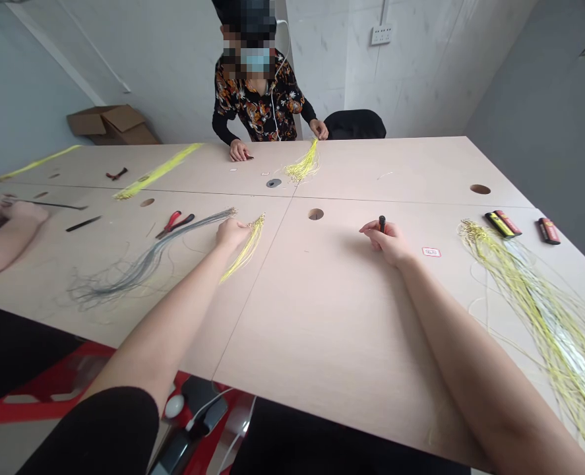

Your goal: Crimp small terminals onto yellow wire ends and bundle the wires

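Yellow strand bundle (250,244) is lying left of centre on the table (297,343), the fingertips of the left hand (233,232) touching it near its far end; whether they are clamped, I cannot tell. Right of centre, the right hand (391,244) is holding a short black tool (382,223), fingers clamped on it. A grey strand bundle (156,253) is lying left of the left hand.

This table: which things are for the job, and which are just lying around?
Probably for the job:
small yellow string bunch, at the left hand's fingers
black tool, in the right hand
maybe the long yellow bundle

Lying about, it seems:
pliers
cardboard box
little red-edged label
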Demonstrator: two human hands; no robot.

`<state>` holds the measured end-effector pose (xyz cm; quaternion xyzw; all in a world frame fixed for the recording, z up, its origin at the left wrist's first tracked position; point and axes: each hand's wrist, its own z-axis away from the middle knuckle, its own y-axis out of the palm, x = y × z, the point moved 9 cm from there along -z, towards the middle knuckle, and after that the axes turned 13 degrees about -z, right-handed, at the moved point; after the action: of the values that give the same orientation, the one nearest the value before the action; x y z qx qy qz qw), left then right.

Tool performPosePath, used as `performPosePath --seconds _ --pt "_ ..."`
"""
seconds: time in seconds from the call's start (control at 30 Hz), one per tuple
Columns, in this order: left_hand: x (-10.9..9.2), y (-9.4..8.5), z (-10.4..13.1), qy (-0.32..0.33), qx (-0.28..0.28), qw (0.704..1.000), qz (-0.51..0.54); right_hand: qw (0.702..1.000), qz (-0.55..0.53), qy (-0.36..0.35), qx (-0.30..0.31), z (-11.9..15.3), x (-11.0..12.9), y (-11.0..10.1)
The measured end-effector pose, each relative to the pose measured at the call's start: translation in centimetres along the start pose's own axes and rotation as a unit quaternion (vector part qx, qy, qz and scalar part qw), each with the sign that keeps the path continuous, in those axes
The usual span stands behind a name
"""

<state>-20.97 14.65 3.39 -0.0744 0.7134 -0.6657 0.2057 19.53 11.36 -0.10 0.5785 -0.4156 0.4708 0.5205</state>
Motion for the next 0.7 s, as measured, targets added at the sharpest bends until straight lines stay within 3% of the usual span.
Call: performPosePath --seconds 0.17,0.43,0.7 --pt "1.1 -0.7 0.6 -0.032 0.0 0.999 -0.022 1.0 -0.022 -0.006 0.002 -0.1 -0.1 -0.1" --pt "2.3 -0.8 0.0 0.032 -0.044 0.998 -0.019 1.0 -0.021 0.0 -0.005 0.1 0.3 0.1" --pt "2.7 -0.5 -1.0 -0.007 -0.035 0.999 -0.008 0.999 -0.037 -0.008 -0.001 -0.1 0.0 -0.1"
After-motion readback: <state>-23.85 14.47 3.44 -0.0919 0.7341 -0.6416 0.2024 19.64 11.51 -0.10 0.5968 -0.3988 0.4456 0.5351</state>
